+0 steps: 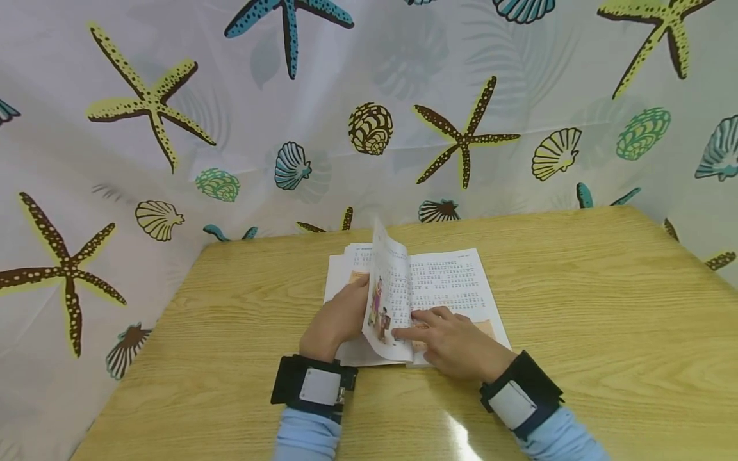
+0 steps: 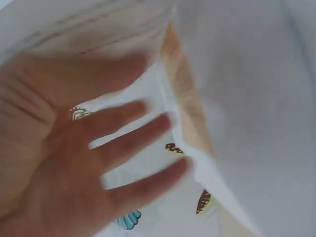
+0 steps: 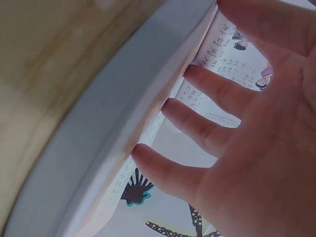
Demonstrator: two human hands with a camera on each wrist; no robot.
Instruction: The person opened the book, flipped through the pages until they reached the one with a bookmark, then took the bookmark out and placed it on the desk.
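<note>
An open book (image 1: pixel 446 278) lies on the table, printed with text and orange blocks. One page (image 1: pixel 396 294) stands up near the spine, with coloured figures low on it. My left hand (image 1: pixel 340 317) is to the left of that raised page, its fingertips partly hidden behind it. In the left wrist view, the left fingers (image 2: pixel 133 140) stretch out spread, close to the paper. Over the lower part of the right-hand page lies my right hand (image 1: pixel 455 342), index finger reaching to the raised page. The right wrist view has its straight fingertips (image 3: pixel 170 106) touching the paper.
The book rests on a wood-grain table (image 1: pixel 248 307). Behind and along the sides hangs a pale cloth (image 1: pixel 334 128) printed with starfish and shells. Both wrists wear black straps (image 1: pixel 314 384) over light blue sleeves.
</note>
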